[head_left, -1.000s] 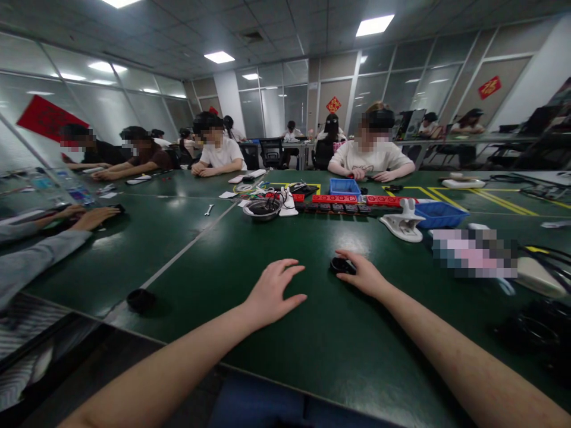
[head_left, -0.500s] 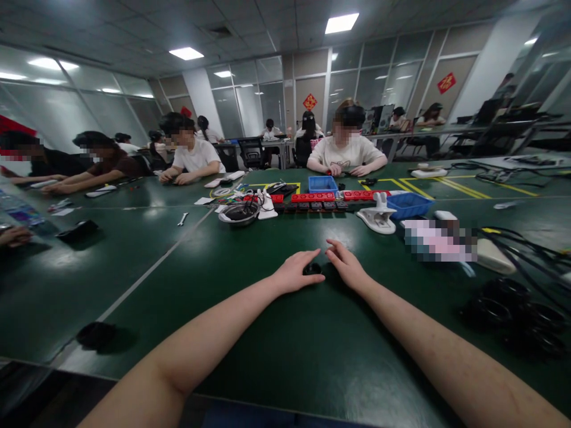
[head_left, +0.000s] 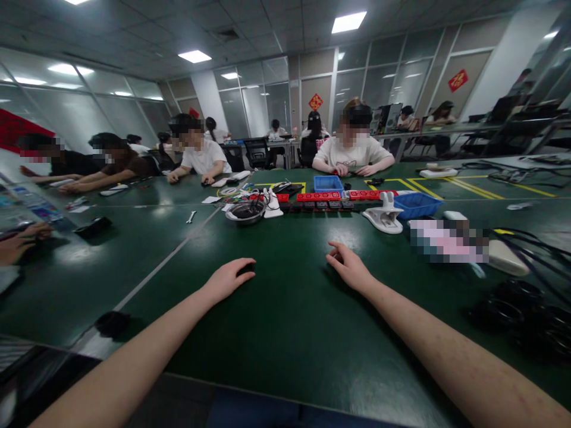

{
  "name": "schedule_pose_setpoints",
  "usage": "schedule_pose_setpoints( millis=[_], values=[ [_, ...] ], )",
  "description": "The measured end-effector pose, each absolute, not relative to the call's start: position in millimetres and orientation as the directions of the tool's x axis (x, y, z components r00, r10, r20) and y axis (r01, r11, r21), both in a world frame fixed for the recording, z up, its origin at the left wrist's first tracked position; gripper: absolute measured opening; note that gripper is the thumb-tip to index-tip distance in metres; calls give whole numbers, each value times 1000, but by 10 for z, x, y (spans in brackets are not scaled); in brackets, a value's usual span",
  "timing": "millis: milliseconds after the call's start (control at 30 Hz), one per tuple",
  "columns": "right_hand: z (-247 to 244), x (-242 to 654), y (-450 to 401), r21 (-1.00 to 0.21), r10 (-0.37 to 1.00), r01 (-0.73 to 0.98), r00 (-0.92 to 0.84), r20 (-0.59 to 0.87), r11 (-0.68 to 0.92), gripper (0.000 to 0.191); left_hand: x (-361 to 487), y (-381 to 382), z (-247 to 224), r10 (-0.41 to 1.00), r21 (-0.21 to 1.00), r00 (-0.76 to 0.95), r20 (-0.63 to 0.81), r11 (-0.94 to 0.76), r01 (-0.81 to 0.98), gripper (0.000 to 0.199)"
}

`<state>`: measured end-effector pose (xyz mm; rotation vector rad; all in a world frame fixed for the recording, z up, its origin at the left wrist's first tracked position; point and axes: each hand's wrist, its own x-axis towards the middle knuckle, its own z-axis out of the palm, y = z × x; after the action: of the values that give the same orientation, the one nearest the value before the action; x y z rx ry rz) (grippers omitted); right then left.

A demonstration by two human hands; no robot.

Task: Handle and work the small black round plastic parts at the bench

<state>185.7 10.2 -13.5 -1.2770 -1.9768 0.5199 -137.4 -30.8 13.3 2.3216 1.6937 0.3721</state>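
Note:
My left hand (head_left: 229,279) is curled low over the green table (head_left: 285,333), thumb and fingers around a small black round part (head_left: 245,270). Most of that part is hidden by the hand. Farther right, my right hand (head_left: 348,266) rests near the table top with its fingers loosely bent and spread from the thumb. I see nothing held in it. A similar black piece (head_left: 112,323) lies at the left, near the table's front edge. Several black ring-shaped parts (head_left: 513,309) are grouped at the right, beside my right forearm.
Beyond my hands are a metal bowl (head_left: 245,213) with black items, a red strip (head_left: 317,197), a white clamp stand (head_left: 384,219) and blue bins (head_left: 417,205). A wrench (head_left: 191,217) lies left. Cables (head_left: 535,249) run at right. Co-workers sit across and left.
My left hand has moved left, away from my right hand, carrying the black round part. My right hand has stayed nearly in place. The view has shifted slightly.

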Motion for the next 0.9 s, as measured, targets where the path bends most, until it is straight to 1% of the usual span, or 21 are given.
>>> schedule_pose_setpoints(
  millis=[67, 167, 300, 433, 467, 500, 533, 567, 600, 667, 733, 767, 800, 900],
  values=[
    [-130, 1850, 91, -643, 907, 642, -257, 333, 418, 38, -1671, -434, 137, 984, 307, 174, 46, -179, 935, 45],
    [-112, 1834, 72, -601, 908, 683, -266, 324, 415, 36, -2020, -650, 150, 998, 232, 41, 52, -52, 971, 47],
    [-88, 1818, 54, -561, 903, 711, -286, 321, 424, 35, -2282, -938, 155, 993, 74, -90, 76, 85, 994, 51],
    [-97, 1821, 54, -532, 896, 725, -298, 328, 436, 33, -2326, -1193, 171, 971, -154, -143, 194, 174, 973, 51],
    [-103, 1823, 57, -526, 895, 729, -297, 332, 437, 32, -2317, -1246, 187, 967, -193, -139, 214, 181, 964, 51],
    [-109, 1825, 60, -522, 896, 734, -292, 334, 434, 32, -2310, -1295, 210, 964, -208, -129, 232, 179, 962, 50],
    [-113, 1825, 62, -520, 898, 738, -286, 336, 430, 32, -2310, -1338, 241, 963, -196, -112, 246, 163, 967, 48],
    [-114, 1825, 63, -520, 899, 741, -282, 335, 426, 32, -2323, -1378, 277, 959, -156, -96, 268, 141, 978, 47],
    [-112, 1823, 63, -520, 901, 742, -279, 333, 423, 32, -2352, -1414, 317, 948, -88, -88, 306, 121, 989, 46],
    [-99, 1816, 60, -517, 903, 747, -275, 331, 418, 32, -2467, -1482, 392, 914, 89, -102, 392, 73, 993, 48],
    [-76, 1805, 54, -509, 905, 755, -274, 326, 413, 31, -2644, -1548, 438, 863, 324, -270, 427, 132, 937, 53],
    [-64, 1800, 51, -506, 907, 760, -273, 321, 408, 31, -2742, -1583, 445, 826, 455, -354, 438, 136, 880, 58],
    [-53, 1795, 48, -504, 909, 763, -274, 315, 404, 30, -2838, -1619, 442, 799, 557, -403, 447, 104, 824, 63],
    [-34, 1786, 46, -500, 912, 768, -282, 297, 400, 29, -3049, -1729, 393, 771, 709, -520, 367, 131, 693, 67]
  ],
)
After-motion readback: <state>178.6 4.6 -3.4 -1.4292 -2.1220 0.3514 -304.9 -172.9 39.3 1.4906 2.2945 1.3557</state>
